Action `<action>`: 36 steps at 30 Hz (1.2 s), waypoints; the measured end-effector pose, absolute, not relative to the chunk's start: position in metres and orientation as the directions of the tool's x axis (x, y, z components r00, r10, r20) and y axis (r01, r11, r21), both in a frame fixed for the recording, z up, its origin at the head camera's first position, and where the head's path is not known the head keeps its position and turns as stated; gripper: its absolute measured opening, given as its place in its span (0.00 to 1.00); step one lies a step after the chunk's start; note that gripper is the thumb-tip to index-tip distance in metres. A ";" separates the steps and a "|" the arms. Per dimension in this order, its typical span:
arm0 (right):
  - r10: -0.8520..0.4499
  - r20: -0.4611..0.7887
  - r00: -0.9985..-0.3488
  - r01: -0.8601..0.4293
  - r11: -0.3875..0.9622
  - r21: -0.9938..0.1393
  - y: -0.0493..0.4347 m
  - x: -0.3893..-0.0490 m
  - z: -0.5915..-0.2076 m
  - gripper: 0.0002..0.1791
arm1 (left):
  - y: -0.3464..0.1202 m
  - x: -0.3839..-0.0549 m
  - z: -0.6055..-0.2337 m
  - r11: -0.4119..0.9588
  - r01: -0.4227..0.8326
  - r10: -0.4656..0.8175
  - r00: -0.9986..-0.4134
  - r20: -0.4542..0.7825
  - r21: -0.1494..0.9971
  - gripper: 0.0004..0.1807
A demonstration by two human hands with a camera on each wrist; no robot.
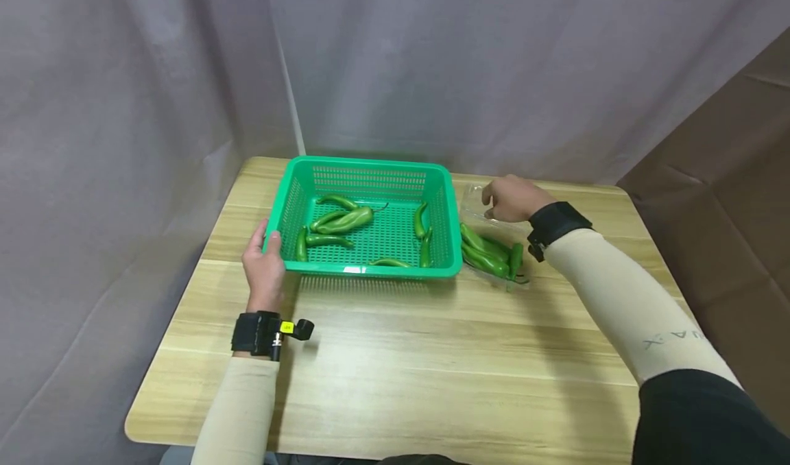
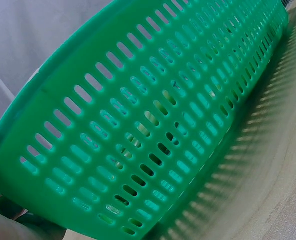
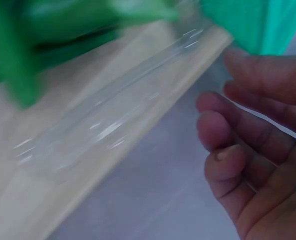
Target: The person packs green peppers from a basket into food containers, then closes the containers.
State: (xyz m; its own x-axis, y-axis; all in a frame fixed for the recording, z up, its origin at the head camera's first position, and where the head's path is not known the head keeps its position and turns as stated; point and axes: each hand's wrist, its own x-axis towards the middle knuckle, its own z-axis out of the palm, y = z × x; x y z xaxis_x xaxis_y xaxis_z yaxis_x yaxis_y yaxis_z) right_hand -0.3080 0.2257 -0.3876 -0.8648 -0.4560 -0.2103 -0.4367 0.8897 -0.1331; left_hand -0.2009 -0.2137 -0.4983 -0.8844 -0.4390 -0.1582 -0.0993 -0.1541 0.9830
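My left hand grips the green plastic basket at its near left corner, thumb over the rim and fingers outside. Several green peppers lie spread over the basket's floor. Beyond the basket's right side my right hand is above a clear plastic container, its fingers loosely bent with nothing between them. More green peppers lie heaped in clear plastic just in front of that hand. In the right wrist view, the clear plastic edge and the blurred peppers are to the left of the fingers.
The wooden table carries everything. Grey curtains hang along its back and left side, with a brown covering at the right. The basket's slotted side wall fills most of the left wrist view.
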 end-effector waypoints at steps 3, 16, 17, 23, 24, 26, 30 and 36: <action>-0.506 -0.153 -0.849 -0.491 0.862 -0.125 0.194 -0.313 -0.383 0.13 | -0.213 -0.203 -0.500 -0.147 -0.083 -0.447 -0.883 -0.141 0.986 0.28; -0.528 -0.534 -0.660 -0.617 0.787 -0.015 0.087 -0.311 -0.396 0.22 | -0.212 -0.203 -0.500 -0.143 -0.082 -0.453 -0.881 -0.139 0.986 0.28; -0.505 -0.565 -0.653 -0.609 0.793 -0.005 0.083 -0.311 -0.398 0.25 | -0.213 -0.203 -0.500 -0.141 -0.085 -0.453 -0.880 -0.141 0.986 0.28; -0.361 -0.690 -0.628 -0.571 0.815 0.094 0.067 -0.304 -0.407 0.22 | -0.215 -0.202 -0.500 -0.123 -0.096 -0.456 -0.879 -0.142 0.988 0.28; -0.347 -0.702 -0.622 -0.569 0.816 0.102 0.065 -0.302 -0.408 0.20 | -0.216 -0.202 -0.500 -0.120 -0.097 -0.456 -0.879 -0.142 0.988 0.28; -0.332 -0.717 -0.613 -0.565 0.818 0.105 0.064 -0.298 -0.408 0.16 | -0.216 -0.203 -0.500 -0.119 -0.101 -0.455 -0.879 -0.145 0.988 0.28; -0.332 -0.737 -0.589 -0.583 0.806 0.103 0.066 -0.295 -0.409 0.18 | -0.214 -0.204 -0.501 -0.135 -0.075 -0.454 -0.881 -0.129 0.988 0.28; -0.395 -0.732 -0.555 -0.645 0.760 0.078 0.073 -0.297 -0.413 0.14 | -0.215 -0.205 -0.502 -0.126 -0.056 -0.453 -0.885 -0.108 0.990 0.28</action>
